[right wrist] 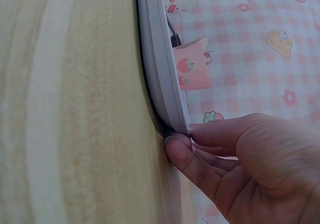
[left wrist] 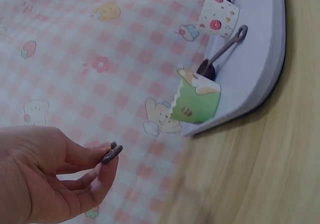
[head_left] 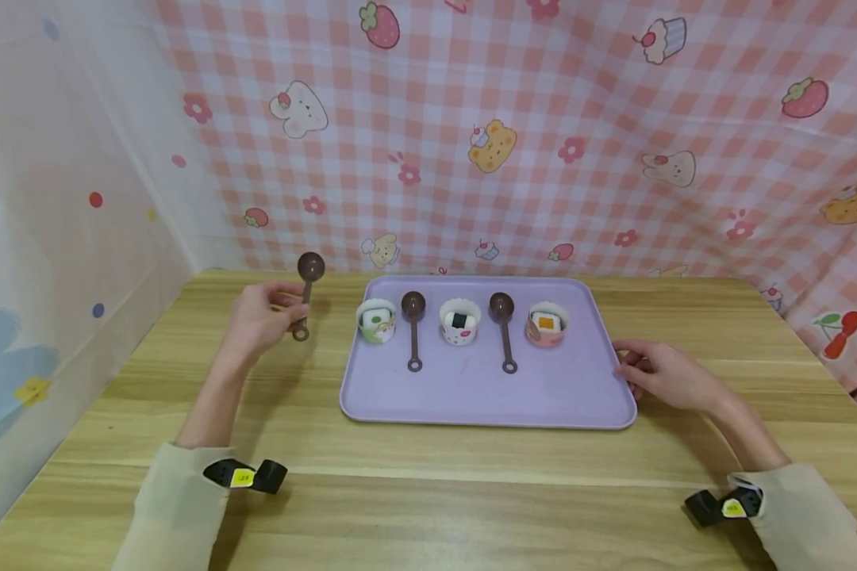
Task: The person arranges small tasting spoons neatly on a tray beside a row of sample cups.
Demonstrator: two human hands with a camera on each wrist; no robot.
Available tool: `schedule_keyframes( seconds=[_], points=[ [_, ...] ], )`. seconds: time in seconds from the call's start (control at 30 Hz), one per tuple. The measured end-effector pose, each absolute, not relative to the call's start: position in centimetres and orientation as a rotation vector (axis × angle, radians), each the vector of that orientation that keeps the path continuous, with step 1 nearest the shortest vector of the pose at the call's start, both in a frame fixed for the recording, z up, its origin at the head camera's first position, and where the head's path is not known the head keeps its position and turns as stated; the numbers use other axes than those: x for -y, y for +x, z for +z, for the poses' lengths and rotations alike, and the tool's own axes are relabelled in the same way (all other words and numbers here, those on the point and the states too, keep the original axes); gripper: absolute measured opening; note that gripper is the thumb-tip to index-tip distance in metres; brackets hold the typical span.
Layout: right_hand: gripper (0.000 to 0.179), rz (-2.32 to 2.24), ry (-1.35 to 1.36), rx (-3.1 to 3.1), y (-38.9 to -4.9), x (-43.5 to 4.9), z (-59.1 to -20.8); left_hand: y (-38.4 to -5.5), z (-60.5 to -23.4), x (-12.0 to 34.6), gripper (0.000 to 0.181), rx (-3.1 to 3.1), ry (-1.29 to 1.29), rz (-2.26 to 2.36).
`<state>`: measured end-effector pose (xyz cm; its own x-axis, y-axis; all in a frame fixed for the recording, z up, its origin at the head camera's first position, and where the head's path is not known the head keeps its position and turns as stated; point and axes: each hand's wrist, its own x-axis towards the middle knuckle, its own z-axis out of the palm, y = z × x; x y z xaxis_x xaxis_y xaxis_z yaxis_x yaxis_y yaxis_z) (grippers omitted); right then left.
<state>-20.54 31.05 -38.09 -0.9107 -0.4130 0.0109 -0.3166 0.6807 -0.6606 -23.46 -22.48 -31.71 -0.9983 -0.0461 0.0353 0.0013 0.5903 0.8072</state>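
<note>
My left hand (head_left: 260, 317) pinches the handle of a brown measuring spoon (head_left: 310, 267), held upright left of the tray with its round bowl at the top. In the left wrist view only the ringed end of that spoon (left wrist: 112, 153) shows past the fingertips. On the right, my right hand (head_left: 667, 373) grips the right rim of the lilac tray (head_left: 428, 404) between thumb and fingers. Two more brown measuring spoons (head_left: 413, 305) (head_left: 502, 308) lie on the tray, bowls toward the back, between three paper cups.
The green cup (head_left: 377, 331), spotted white cup (head_left: 459, 333) and pink cup (head_left: 545, 336) each hold a small white piece with a coloured top. Beneath the tray is a wooden table (head_left: 414, 507). A pink checked cloth (head_left: 428, 198) hangs behind it, and a pale sheet (head_left: 78, 262) on the left.
</note>
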Motion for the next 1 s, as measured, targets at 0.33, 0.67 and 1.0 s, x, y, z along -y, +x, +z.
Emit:
schedule_keyframes(
  seconds=[0.33, 0.67, 1.0],
  points=[
    [0.039, -1.047, -0.619, -2.743, -20.6, -31.0, -38.1, -23.3, -30.7, 20.9, 0.036, 2.753, -0.02, -1.362],
    [0.04, -1.038, -0.604, -2.747, -20.5, -31.0, -38.1, -23.0, -30.4, 20.0, 0.037, 2.746, -0.017, -1.403],
    [0.038, -1.028, -0.628, -2.75, -20.5, -31.2, -38.0, -23.1, -30.1, 19.0, 0.035, 2.72, -0.053, -1.426]
  ],
)
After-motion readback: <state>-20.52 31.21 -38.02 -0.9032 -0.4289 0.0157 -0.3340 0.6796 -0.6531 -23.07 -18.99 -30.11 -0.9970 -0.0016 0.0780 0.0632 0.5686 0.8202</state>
